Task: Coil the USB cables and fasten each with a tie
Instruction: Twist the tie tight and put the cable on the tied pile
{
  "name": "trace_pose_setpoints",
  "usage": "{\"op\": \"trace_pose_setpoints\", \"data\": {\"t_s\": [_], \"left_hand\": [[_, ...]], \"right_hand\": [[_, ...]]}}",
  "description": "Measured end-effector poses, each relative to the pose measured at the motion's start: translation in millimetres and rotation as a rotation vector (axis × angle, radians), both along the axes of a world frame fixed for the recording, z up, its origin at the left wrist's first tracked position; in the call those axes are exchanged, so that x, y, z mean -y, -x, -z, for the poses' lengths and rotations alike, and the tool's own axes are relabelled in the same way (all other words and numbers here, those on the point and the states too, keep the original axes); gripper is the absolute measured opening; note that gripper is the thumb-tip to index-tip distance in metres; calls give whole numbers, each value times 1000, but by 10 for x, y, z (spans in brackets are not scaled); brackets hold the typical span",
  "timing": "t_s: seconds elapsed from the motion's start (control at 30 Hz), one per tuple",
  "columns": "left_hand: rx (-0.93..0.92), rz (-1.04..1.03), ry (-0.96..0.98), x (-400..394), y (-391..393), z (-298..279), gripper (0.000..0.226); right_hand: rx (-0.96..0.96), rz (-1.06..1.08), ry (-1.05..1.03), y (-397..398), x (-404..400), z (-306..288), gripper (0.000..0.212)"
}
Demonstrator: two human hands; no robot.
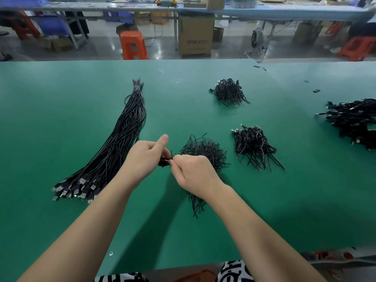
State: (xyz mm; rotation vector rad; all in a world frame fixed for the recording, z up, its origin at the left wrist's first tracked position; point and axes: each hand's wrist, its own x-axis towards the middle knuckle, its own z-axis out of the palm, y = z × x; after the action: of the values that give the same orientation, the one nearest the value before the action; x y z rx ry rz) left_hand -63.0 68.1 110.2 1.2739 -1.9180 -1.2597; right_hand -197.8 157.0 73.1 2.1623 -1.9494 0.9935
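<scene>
A long bundle of straight black USB cables [120, 143] lies on the green table [61, 98] at the left, plugs toward me. My left hand [145, 157] grips a small coiled black cable [163, 162], mostly hidden by its fingers. Touching it from the right, my right hand [193, 174] pinches a thin black tie [171, 154] at the coil. A loose heap of black ties [205, 151] sits just behind my right hand, with more ties [196, 204] showing under my wrist.
Three piles of coiled, tied cables lie on the table: one at centre right [252, 147], one farther back [228, 92], a large one at the right edge [354, 121]. Small black scraps [316, 90] dot the far right. An orange stool [133, 45] and a cardboard box [196, 35] stand beyond the table.
</scene>
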Motion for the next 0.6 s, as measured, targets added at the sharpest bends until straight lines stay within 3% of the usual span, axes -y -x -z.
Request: {"op": "trace_pose_setpoints", "data": {"t_s": [0.13,0.3,0.4,0.53,0.6], "left_hand": [[261,105,196,13,-17,-77,44],[405,283,199,52,-62,-191,17],[514,315,228,69,-55,-205,16],[756,363,420,44,-5,-181,20],[786,373,490,23,3,-166,16]], "right_hand": [[-125,10,14,21,37,25,29],[-323,32,-24,65,49,34,29],[-437,22,-28,50,47,32,32],[-534,18,-61,40,78,15,34],[-543,11,-79,33,97,15,33]]}}
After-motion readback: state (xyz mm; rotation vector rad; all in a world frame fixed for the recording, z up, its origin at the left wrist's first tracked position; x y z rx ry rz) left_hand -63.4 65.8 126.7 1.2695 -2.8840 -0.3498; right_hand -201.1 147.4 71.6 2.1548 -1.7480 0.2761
